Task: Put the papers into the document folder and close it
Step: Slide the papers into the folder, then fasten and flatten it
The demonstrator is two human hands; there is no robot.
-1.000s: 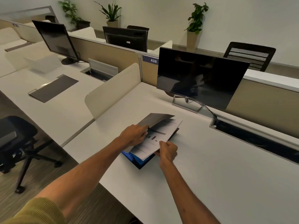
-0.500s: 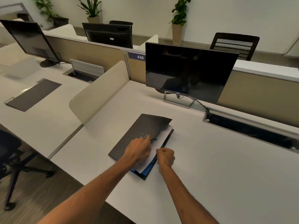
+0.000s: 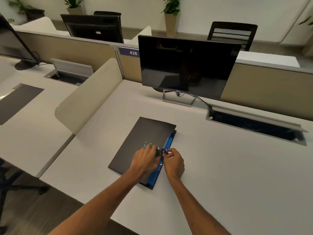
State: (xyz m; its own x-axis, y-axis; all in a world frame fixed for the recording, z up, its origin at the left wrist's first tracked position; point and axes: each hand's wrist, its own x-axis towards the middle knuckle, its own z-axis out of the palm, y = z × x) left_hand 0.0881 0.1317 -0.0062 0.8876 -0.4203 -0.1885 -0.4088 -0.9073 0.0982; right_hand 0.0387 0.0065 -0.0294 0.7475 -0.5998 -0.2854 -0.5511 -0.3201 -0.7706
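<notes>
Now closing step: document folder [image 3: 144, 143] lies shut mid-desk [image 3: 237, 167], papers not visible. My left hand [image 3: 145, 161] presses the cover flat; right hand [image 3: 172, 162] pinches the snap tab [image 3: 163, 151]. Next, I judge: press snap home.

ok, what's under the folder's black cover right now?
Under the black cover, only a blue inner strip shows along its right edge. No papers are visible; the cover hides whatever lies inside. Both hands work the clasp.
</notes>
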